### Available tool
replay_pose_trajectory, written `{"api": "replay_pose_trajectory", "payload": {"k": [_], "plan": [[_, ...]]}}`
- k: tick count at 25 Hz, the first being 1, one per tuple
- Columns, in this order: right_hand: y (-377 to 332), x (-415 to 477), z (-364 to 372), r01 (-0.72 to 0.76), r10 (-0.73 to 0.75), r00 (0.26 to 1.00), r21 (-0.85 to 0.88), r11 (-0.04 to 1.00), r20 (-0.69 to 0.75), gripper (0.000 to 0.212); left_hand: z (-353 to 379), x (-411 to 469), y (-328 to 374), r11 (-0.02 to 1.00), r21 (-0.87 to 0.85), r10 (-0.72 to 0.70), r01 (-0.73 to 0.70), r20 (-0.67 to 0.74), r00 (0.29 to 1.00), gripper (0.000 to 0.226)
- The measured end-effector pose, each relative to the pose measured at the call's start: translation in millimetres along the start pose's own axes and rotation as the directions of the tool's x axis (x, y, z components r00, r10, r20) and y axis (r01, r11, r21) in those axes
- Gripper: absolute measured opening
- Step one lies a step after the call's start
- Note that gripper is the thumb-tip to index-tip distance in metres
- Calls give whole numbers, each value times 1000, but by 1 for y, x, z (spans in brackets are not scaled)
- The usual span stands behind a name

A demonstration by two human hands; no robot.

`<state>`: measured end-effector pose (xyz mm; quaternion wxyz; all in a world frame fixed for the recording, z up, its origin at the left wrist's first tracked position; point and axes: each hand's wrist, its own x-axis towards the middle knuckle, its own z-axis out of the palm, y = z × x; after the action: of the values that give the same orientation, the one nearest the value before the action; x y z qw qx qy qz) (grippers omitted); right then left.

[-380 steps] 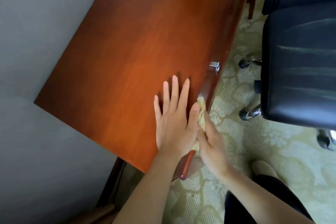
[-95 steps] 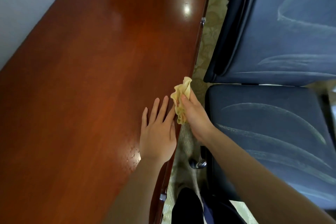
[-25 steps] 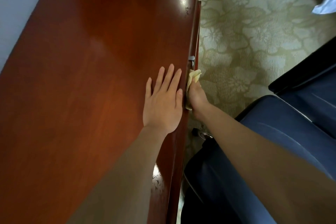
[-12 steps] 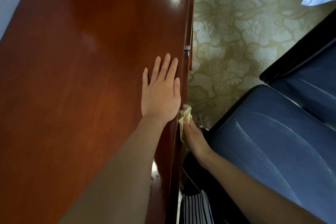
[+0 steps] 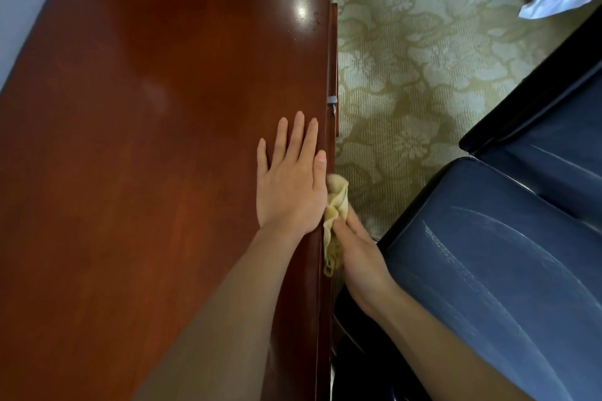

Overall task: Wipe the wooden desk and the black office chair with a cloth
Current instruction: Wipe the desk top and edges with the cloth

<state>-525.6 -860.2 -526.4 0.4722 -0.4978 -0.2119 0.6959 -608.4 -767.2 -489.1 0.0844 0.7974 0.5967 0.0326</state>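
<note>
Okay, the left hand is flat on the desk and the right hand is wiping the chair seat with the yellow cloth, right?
Not quite. In the head view the left hand lies flat on the wooden desk, but the right hand holds the yellow cloth against the desk's front edge, not the chair seat.

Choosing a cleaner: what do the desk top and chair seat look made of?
Desk: reddish-brown wood or veneer with a glossy lacquer; grain streaks and a bright glare show. Chair seat: dark, smooth leather or imitation, unclear which; soft sheen with pale streaks.
</note>
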Motion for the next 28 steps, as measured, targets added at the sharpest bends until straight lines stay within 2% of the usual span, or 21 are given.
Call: {"api": "replay_pose_trajectory", "payload": {"k": [4,7,9,11,14,21,25,28], "plan": [[-48,39,12,172,-174,985,-158,972,0,39,-6,2,1,999,-52,-13,13,-15,1000,50],[-76,68,19,260,-274,962,-281,924,-9,35,-22,25,-1,997,-69,17,-27,-154,988,38],[-93,89,22,318,-343,939,-358,878,-7,40,-30,51,-6,999,-22,43,-48,-180,983,32],[-108,110,21,334,-378,925,-509,793,18,50,-31,75,-12,999,12,39,-37,-148,988,34],[-125,144,13,330,-406,912,-692,642,58,54,-23,108,-21,999,43,-2,5,-79,997,51],[-169,205,5,311,-388,917,-781,542,96,51,-17,176,-13,997,-72,-25,20,-57,998,61],[-198,247,3,294,-418,903,-848,441,96,48,-6,196,-6,996,-3,-90,90,-56,994,57],[-209,275,4,292,-461,885,-844,450,60,47,-1,198,-8,997,-8,-76,75,-79,994,55]]}}
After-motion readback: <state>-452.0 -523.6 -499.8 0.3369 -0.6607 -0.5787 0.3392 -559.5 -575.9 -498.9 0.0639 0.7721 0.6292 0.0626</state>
